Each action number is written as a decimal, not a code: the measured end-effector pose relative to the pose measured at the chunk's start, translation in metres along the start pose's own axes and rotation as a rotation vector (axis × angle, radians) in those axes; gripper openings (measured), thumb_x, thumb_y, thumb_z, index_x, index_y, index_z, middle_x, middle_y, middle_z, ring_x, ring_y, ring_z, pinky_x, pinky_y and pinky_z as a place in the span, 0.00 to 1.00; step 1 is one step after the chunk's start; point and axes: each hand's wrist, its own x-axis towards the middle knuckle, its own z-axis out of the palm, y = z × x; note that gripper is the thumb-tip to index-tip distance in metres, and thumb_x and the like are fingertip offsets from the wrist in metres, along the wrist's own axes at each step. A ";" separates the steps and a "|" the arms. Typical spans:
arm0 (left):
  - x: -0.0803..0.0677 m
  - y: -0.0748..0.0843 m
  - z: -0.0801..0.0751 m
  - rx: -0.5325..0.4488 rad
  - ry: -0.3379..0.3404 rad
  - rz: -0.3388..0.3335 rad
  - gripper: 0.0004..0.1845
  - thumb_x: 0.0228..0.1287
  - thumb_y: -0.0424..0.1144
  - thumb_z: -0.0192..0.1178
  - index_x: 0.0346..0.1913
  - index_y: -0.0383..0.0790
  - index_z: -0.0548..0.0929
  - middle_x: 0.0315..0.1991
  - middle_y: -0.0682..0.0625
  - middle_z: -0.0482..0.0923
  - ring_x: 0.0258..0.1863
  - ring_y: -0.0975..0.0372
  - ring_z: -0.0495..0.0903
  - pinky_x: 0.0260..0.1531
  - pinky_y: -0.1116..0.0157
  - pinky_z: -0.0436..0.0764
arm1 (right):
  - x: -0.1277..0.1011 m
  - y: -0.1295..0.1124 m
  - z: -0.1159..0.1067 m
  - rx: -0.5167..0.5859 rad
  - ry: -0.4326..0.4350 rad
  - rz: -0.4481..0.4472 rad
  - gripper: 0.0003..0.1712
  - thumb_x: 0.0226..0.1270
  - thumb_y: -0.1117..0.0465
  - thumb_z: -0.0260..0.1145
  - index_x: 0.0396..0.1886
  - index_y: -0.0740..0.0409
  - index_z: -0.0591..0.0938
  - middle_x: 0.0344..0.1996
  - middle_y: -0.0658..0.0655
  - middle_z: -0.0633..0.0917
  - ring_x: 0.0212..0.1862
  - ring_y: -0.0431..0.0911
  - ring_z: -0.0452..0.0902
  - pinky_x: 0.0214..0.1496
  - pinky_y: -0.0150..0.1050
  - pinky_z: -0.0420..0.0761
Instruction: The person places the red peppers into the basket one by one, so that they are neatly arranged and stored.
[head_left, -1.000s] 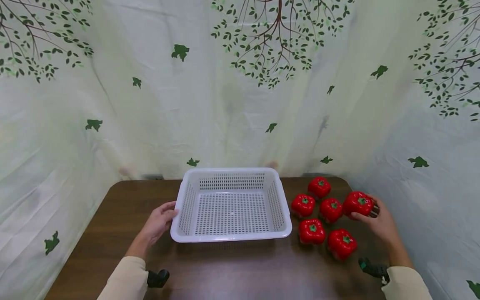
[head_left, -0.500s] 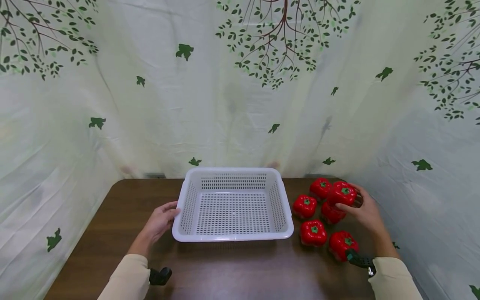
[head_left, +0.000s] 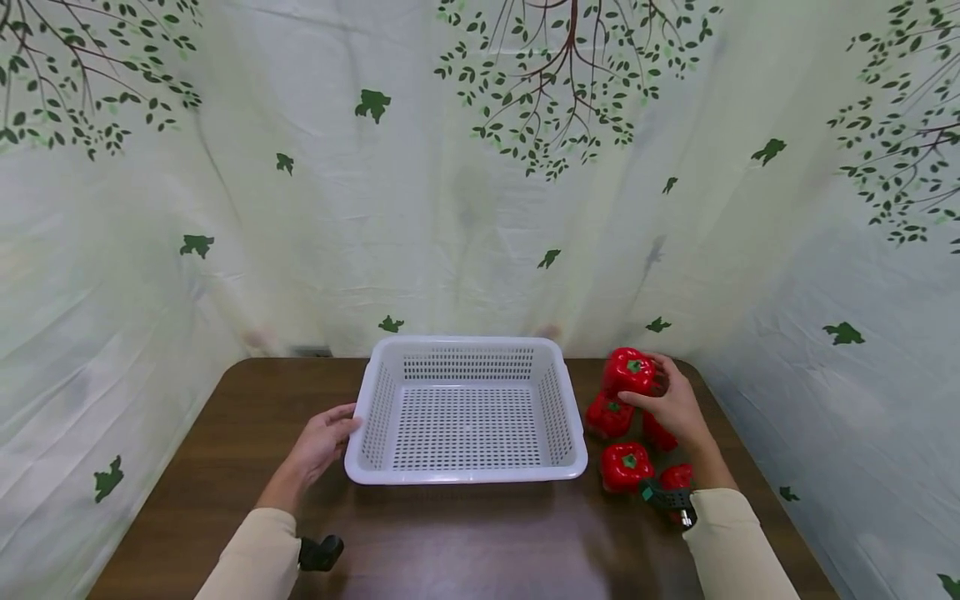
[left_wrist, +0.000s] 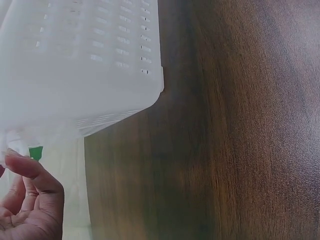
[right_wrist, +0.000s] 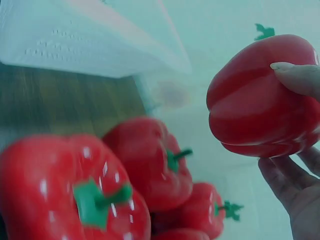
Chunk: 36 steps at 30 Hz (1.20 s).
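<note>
**Glossy plastic, dark wood grain, soft printed cloth**

The pepper (head_left: 628,371) in the right hand (head_left: 675,406), right of centre in the head view, looks like smooth, shiny red plastic with a matt green stem. The other peppers (head_left: 625,465) below it share that gloss; in the right wrist view bright highlights sit on their skins.

The basket (head_left: 465,475) at the centre is white plastic with a dull sheen, its walls and floor pierced with small slots. The left hand (head_left: 318,442) rests against its smooth rim.

The table (head_left: 450,542) shows dark brown wood grain, smooth with a faint sheen.

The backdrop (head_left: 465,183) across the upper frame is pale, matt cloth, creased and printed with green leaves.
</note>
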 end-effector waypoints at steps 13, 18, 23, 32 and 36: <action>-0.002 0.006 -0.002 0.022 0.002 -0.007 0.29 0.74 0.39 0.50 0.71 0.28 0.58 0.63 0.30 0.67 0.54 0.52 0.76 0.56 0.51 0.75 | 0.023 -0.024 0.041 0.087 -0.098 0.001 0.53 0.53 0.57 0.76 0.74 0.53 0.56 0.68 0.65 0.65 0.66 0.62 0.63 0.59 0.58 0.74; 0.000 0.006 -0.002 0.015 0.000 0.001 0.29 0.74 0.39 0.50 0.70 0.28 0.58 0.63 0.30 0.66 0.53 0.52 0.76 0.55 0.52 0.76 | 0.030 -0.033 0.057 0.096 -0.113 -0.006 0.55 0.49 0.55 0.78 0.74 0.51 0.58 0.68 0.62 0.67 0.64 0.61 0.66 0.58 0.56 0.75; 0.001 0.003 -0.001 0.000 -0.002 0.012 0.28 0.74 0.37 0.50 0.70 0.27 0.58 0.61 0.31 0.68 0.50 0.56 0.78 0.52 0.56 0.79 | 0.035 -0.037 0.074 0.126 -0.132 -0.010 0.55 0.47 0.55 0.79 0.73 0.50 0.59 0.68 0.60 0.67 0.63 0.61 0.67 0.57 0.56 0.75; -0.003 0.000 -0.001 -0.025 -0.011 0.024 0.28 0.73 0.36 0.51 0.69 0.25 0.59 0.56 0.34 0.75 0.45 0.58 0.80 0.46 0.59 0.81 | 0.042 -0.039 0.101 0.163 -0.167 -0.027 0.52 0.48 0.57 0.79 0.72 0.48 0.62 0.67 0.59 0.67 0.63 0.60 0.66 0.58 0.56 0.75; -0.003 0.000 -0.002 -0.039 -0.018 0.046 0.27 0.73 0.34 0.50 0.68 0.23 0.59 0.51 0.37 0.78 0.43 0.59 0.81 0.43 0.61 0.82 | 0.043 -0.042 0.111 0.171 -0.174 -0.034 0.52 0.49 0.60 0.78 0.72 0.51 0.60 0.68 0.59 0.66 0.64 0.61 0.65 0.59 0.56 0.74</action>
